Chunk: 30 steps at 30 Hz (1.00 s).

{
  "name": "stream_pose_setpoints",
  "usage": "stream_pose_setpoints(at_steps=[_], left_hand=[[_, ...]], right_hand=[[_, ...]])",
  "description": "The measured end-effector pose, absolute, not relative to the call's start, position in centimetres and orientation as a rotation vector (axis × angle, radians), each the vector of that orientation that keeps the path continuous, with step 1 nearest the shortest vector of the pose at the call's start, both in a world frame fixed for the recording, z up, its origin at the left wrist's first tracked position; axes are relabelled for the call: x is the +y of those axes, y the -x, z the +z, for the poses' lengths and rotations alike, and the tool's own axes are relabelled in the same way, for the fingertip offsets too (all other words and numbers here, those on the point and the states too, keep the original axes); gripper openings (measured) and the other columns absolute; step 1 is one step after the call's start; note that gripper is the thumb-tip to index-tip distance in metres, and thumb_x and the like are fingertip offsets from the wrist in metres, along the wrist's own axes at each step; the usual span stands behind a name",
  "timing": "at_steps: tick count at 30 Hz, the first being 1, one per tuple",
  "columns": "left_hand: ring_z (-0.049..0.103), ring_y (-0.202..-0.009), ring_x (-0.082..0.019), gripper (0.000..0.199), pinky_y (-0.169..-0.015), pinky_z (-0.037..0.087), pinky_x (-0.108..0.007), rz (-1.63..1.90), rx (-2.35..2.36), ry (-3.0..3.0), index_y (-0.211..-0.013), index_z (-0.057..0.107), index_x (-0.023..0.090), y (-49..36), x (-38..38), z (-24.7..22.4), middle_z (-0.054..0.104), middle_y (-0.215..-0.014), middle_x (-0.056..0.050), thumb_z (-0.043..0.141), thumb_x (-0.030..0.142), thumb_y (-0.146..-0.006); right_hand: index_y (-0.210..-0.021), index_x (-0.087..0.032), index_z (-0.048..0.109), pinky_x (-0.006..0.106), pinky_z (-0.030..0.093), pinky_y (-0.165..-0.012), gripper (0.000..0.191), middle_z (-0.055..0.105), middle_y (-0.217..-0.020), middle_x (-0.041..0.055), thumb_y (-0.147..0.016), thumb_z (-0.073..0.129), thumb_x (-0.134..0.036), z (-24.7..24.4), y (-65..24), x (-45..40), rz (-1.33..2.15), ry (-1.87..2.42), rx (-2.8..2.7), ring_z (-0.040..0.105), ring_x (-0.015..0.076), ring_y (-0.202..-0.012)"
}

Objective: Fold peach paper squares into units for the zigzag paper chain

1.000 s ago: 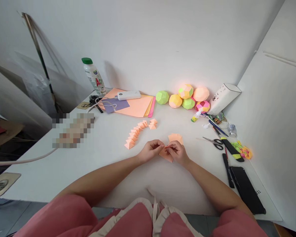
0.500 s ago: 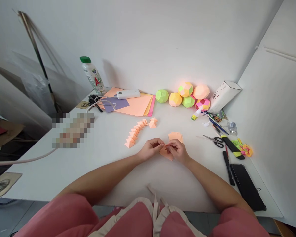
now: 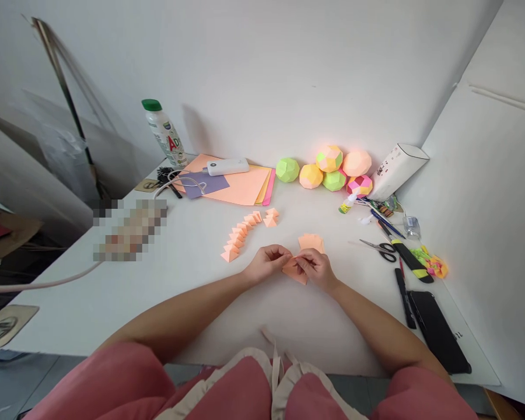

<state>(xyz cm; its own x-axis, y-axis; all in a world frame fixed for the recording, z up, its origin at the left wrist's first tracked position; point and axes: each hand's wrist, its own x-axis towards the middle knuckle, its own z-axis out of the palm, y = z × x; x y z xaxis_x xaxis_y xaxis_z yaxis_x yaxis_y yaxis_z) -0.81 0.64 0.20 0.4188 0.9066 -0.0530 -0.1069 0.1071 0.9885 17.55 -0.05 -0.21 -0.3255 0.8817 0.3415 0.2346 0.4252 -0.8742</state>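
Observation:
My left hand (image 3: 269, 263) and my right hand (image 3: 317, 268) meet at the middle of the white table (image 3: 192, 245), both pinching a small orange paper piece (image 3: 294, 270) between thumbs and fingers. Its lower part shows below the fingertips; the pinched edge is mostly hidden. Just behind my right hand lie more orange paper pieces (image 3: 311, 241). A curved row of folded orange pieces (image 3: 238, 234) stands left of them, with a small group of similar pieces (image 3: 270, 217) at its far end.
Coloured sheets (image 3: 240, 189) bear a white power bank (image 3: 228, 167) beside a bottle (image 3: 166, 137). Paper balls (image 3: 334, 179) sit by the wall. At right are a glue bottle (image 3: 346, 204), scissors (image 3: 382, 249), a cutter (image 3: 413, 261) and a black phone (image 3: 440, 329).

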Motion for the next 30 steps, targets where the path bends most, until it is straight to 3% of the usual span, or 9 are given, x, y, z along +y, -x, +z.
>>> stream_pose_setpoints(at_steps=[7, 12, 30], left_hand=[[0.058, -0.076, -0.016, 0.022, -0.071, 0.046, -0.03, 0.878, 0.813, -1.244, -0.081, 0.063, 0.014, 0.93, 0.66, 0.45, 0.063, -0.08, -0.004, 0.058, 0.036, -0.078], [0.059, -0.087, -0.018, 0.021, -0.08, 0.045, -0.032, 0.833, 0.667, -1.298, -0.092, 0.063, 0.016, 1.01, 0.74, 0.58, 0.064, -0.091, -0.006, 0.055, 0.032, -0.081], [0.056, -0.083, -0.016, 0.017, -0.076, 0.046, -0.029, 0.882, 0.746, -1.422, -0.085, 0.068, 0.019, 0.75, 0.95, -0.3, 0.06, -0.089, -0.006, 0.056, 0.031, -0.08]], right_hand=[[-0.082, -0.02, 0.055, 0.024, 0.049, -0.049, 0.009, 0.06, -0.057, -0.0016, -0.086, 0.05, -0.027, -0.51, -17.66, -0.01, 0.881, 0.934, -1.817, 0.057, 0.0101, -0.048], [-0.08, -0.02, 0.057, 0.024, 0.049, -0.047, 0.011, 0.06, -0.058, -0.0012, -0.085, 0.051, -0.029, -0.45, -17.71, 0.01, 0.893, 0.932, -1.84, 0.057, 0.0103, -0.047], [-0.076, -0.019, 0.052, 0.025, 0.048, -0.049, 0.016, 0.059, -0.061, -0.0005, -0.08, 0.057, -0.034, -0.24, -17.66, -0.16, 1.065, 1.07, -1.781, 0.057, 0.0118, -0.051]])
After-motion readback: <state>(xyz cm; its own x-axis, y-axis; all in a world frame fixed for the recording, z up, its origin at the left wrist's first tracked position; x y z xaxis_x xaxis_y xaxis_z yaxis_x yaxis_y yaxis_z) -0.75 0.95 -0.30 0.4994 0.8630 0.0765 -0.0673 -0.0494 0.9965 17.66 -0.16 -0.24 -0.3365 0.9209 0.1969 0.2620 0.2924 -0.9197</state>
